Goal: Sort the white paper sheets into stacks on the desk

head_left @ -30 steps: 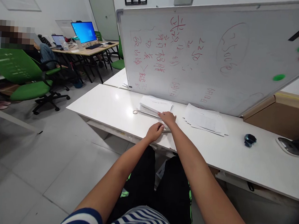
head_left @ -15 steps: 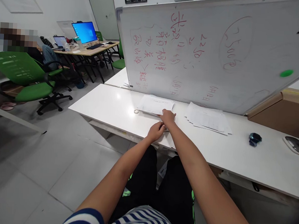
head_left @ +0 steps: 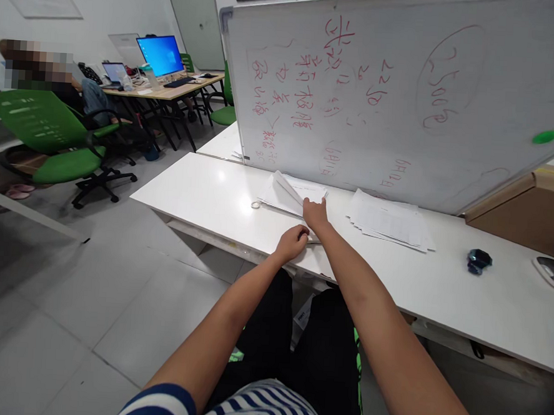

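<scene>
A stack of white papers (head_left: 271,196) lies on the white table, its top sheet lifted and curling. My right hand (head_left: 315,213) pinches that sheet at the stack's near right corner. Closer to the table's front edge, my left hand (head_left: 292,241) is closed on something thin and light that I cannot make out, mostly hidden beneath the fingers. Left of the hands is a small ring-shaped roll (head_left: 255,205). A second, fanned stack of papers (head_left: 389,222) rests to the right.
Behind the papers a whiteboard (head_left: 283,108) with red writing stands along the table (head_left: 203,190). Right: a dark blue object (head_left: 479,261), a cardboard box (head_left: 525,207). A person sits far left by green chairs (head_left: 68,163).
The top sheet of the left stack, flat before, is now raised and bent by my right hand. My left hand has barely moved. The view has shifted slightly.
</scene>
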`<state>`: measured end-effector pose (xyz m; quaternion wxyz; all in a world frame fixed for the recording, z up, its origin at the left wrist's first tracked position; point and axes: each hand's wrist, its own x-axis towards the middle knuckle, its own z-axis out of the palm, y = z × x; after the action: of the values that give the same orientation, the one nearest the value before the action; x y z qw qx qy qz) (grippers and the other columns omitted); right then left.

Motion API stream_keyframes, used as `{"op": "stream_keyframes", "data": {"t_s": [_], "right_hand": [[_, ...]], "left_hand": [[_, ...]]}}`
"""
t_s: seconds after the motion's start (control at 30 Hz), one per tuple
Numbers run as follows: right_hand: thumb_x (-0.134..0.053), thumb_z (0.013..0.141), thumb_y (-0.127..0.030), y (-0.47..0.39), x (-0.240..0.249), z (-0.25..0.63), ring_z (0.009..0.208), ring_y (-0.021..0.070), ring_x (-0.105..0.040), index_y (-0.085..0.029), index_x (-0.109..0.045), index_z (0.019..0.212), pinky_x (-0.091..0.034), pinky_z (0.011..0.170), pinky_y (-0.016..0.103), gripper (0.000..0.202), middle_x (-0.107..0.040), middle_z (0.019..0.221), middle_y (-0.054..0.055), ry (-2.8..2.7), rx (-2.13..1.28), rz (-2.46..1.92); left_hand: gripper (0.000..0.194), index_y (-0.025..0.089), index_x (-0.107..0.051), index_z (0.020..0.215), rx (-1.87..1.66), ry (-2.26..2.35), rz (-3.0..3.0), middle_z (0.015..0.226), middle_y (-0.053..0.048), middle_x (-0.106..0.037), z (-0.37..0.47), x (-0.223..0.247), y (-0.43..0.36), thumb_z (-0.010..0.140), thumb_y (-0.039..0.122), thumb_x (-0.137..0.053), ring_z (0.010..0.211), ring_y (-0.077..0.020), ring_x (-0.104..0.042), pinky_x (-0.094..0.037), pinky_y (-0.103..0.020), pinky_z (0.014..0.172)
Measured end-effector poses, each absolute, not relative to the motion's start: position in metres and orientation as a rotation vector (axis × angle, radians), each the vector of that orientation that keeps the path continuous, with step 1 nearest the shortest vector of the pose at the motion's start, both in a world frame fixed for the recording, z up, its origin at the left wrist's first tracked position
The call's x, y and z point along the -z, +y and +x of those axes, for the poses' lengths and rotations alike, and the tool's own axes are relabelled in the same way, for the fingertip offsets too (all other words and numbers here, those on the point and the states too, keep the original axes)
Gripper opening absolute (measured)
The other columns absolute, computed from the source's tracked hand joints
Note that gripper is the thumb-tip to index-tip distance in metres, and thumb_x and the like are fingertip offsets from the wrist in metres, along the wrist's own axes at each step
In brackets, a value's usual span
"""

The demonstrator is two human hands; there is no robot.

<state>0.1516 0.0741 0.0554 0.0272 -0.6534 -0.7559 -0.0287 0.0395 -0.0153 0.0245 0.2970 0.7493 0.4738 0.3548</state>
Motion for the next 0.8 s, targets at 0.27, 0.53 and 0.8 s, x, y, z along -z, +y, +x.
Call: {"op": "stream_keyframes", "data": {"t_s": [0.27, 0.53, 0.8], "right_hand": [[-0.027, 0.096, -0.027, 0.038, -0.092, 0.198, 0.073, 0.0221, -0.062, -0.009, -0.059, 0.102, -0.025, 0.104, 0.046, 0.037, -0.067, 0.074, 0.011, -1.737, 0.130, -1.770], [-0.047, 0.086, -0.055, -0.157, -0.070, 0.245, 0.095, 0.0269, -0.063, -0.013, -0.064, 0.104, -0.048, 0.083, 0.038, 0.049, -0.070, 0.100, 0.013, -0.772, -0.383, -1.605], [-0.058, 0.079, -0.058, -0.253, -0.022, 0.248, 0.105, 0.0304, -0.062, -0.013, -0.068, 0.106, -0.048, 0.091, 0.043, 0.053, -0.069, 0.109, 0.013, -0.695, -0.706, -1.635]], "left_hand": [[0.027, 0.020, -0.062, 0.092, -1.068, 1.263, 1.965, 0.089, -0.004, -0.066, 0.034, -0.024, -0.016, 0.092, 0.033, -0.039, 0.084, -0.0178, -0.060, -0.046, -0.029, 0.077], [0.044, 0.018, -0.052, 0.119, -1.527, 0.952, 1.690, 0.123, -0.013, -0.054, 0.040, -0.052, -0.072, 0.093, 0.050, -0.036, 0.117, -0.0236, -0.050, -0.040, -0.041, 0.098], [0.039, 0.017, -0.059, 0.093, -0.860, 1.079, 1.324, 0.080, -0.003, -0.062, 0.080, -0.064, -0.121, 0.071, 0.047, -0.070, 0.072, -0.0148, -0.058, -0.046, -0.027, 0.066]]}}
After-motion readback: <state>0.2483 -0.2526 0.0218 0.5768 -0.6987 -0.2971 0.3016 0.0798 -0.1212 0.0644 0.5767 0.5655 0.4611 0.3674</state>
